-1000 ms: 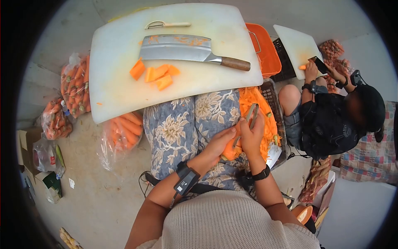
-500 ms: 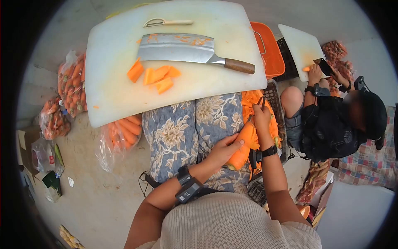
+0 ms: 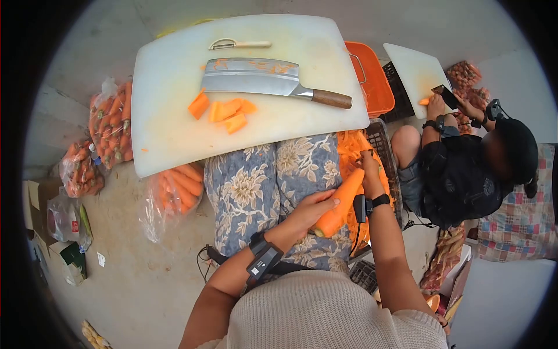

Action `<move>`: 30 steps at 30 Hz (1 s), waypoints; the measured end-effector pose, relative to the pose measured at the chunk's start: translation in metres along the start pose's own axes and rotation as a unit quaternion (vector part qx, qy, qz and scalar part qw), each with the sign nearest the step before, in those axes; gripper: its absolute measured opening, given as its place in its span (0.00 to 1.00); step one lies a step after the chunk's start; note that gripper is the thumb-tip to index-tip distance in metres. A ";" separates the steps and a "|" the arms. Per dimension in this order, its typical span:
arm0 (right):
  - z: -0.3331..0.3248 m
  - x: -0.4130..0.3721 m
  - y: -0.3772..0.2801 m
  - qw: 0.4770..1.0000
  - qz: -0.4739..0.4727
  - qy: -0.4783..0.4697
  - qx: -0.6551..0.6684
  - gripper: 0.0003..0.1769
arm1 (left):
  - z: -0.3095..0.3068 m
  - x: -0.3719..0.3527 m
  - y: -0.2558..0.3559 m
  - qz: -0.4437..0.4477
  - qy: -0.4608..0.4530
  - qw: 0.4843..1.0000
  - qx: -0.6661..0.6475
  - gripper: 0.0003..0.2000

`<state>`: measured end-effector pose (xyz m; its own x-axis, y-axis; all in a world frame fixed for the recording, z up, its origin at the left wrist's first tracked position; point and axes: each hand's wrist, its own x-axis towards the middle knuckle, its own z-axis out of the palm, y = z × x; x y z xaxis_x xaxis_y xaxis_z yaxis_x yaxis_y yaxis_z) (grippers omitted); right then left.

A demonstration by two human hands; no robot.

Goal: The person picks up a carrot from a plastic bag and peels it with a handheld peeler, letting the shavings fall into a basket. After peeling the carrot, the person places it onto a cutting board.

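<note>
My left hand (image 3: 313,212) is wrapped around the thick lower end of a large peeled carrot (image 3: 344,202), which slants up and to the right over my lap. Just right of its tip, my right hand (image 3: 369,168) is closed on a small dark peeler, mostly hidden by the fingers. Orange carrot peelings (image 3: 350,142) are heaped beneath and beyond that hand, inside a dark plastic crate (image 3: 383,142). A cleaver (image 3: 253,77) with a wooden handle, cut carrot pieces (image 3: 225,110) and a pale peeler (image 3: 241,44) lie on the white cutting board (image 3: 168,75) in front of me.
Bags of carrots (image 3: 110,122) stand at the left, with another carrot bag (image 3: 177,189) below the board. An orange bin (image 3: 375,81) is behind the crate. At the right, a co-worker (image 3: 465,174) holds a dark blade at a second board (image 3: 415,72).
My right hand has drawn slightly down and away from the carrot's tip, and the peeler no longer shows clearly. The carrot stays in my left hand. The view has shifted a little.
</note>
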<state>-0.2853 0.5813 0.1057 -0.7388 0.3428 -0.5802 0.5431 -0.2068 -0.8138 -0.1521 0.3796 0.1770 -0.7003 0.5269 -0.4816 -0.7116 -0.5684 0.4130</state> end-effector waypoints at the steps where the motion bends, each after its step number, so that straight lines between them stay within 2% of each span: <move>1: -0.025 0.025 0.015 0.999 -0.016 -0.001 -0.046 0.10 | -0.004 -0.003 -0.001 -0.001 -0.014 1.000 -0.003 0.26; 2: -0.043 0.038 0.021 0.995 -0.031 -0.002 -0.091 0.10 | -0.009 -0.004 0.000 -0.002 -0.027 1.000 -0.006 0.26; 4: -0.063 0.025 0.014 0.999 0.044 -0.002 -0.028 0.10 | -0.022 -0.004 0.003 -0.019 -0.061 0.997 -0.050 0.26; 5: -0.068 0.015 0.016 0.999 0.041 -0.008 -0.032 0.10 | -0.026 -0.003 0.002 -0.043 -0.092 0.990 -0.101 0.26; 8: -0.073 -0.022 0.018 0.999 0.048 0.012 -0.006 0.14 | -0.026 0.003 -0.006 -0.020 -0.099 0.989 -0.108 0.25; 10: -0.049 -0.068 0.006 0.996 -0.066 0.055 -0.030 0.18 | -0.017 -0.002 -0.004 -0.013 -0.075 0.993 -0.089 0.25; 11: -0.047 -0.082 0.003 0.997 -0.082 0.008 -0.006 0.20 | -0.012 -0.003 -0.004 -0.007 -0.049 0.996 -0.071 0.25; 12: -0.040 -0.102 -0.002 0.997 -0.081 0.012 -0.003 0.20 | -0.009 -0.004 -0.005 -0.011 -0.050 0.996 -0.068 0.25; 14: -0.019 -0.143 -0.011 0.976 -0.211 -0.058 -0.005 0.23 | -0.006 -0.006 -0.005 -0.001 -0.025 0.999 -0.028 0.24; 15: -0.011 -0.158 -0.011 0.976 -0.211 -0.056 0.000 0.23 | -0.003 -0.007 -0.006 -0.003 -0.025 0.999 -0.024 0.24; 17: 0.002 -0.178 -0.007 0.919 -0.335 -0.117 -0.170 0.24 | 0.006 -0.006 -0.010 0.048 -0.012 0.999 -0.004 0.24; 18: 0.008 -0.177 0.000 0.919 -0.337 -0.119 -0.168 0.24 | 0.006 -0.005 -0.011 0.050 -0.012 0.999 -0.003 0.24; 20: 0.019 -0.172 0.011 0.857 -0.419 -0.078 -0.290 0.28 | 0.002 0.000 -0.016 0.046 -0.001 0.999 -0.002 0.24; 21: 0.020 -0.170 0.009 0.874 -0.391 -0.089 -0.276 0.30 | -0.001 0.002 -0.018 0.049 0.002 0.999 -0.006 0.24; 23: 0.025 -0.170 0.005 0.870 -0.389 -0.090 -0.290 0.30 | -0.005 0.006 -0.021 0.075 0.038 0.995 0.049 0.24; 25: 0.027 -0.169 0.005 0.870 -0.380 -0.081 -0.303 0.30 | -0.006 0.006 -0.021 0.070 0.036 0.996 0.049 0.23; 30: 0.026 -0.139 0.004 0.873 -0.377 -0.047 -0.308 0.23 | -0.002 0.010 -0.023 0.091 0.036 0.994 0.053 0.22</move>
<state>-0.1907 0.5088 0.1824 -0.9924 0.0866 0.0877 -0.0204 0.5859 -0.8101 -0.1427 0.3969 0.1606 -0.8146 0.3727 -0.4444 -0.5784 -0.5785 0.5751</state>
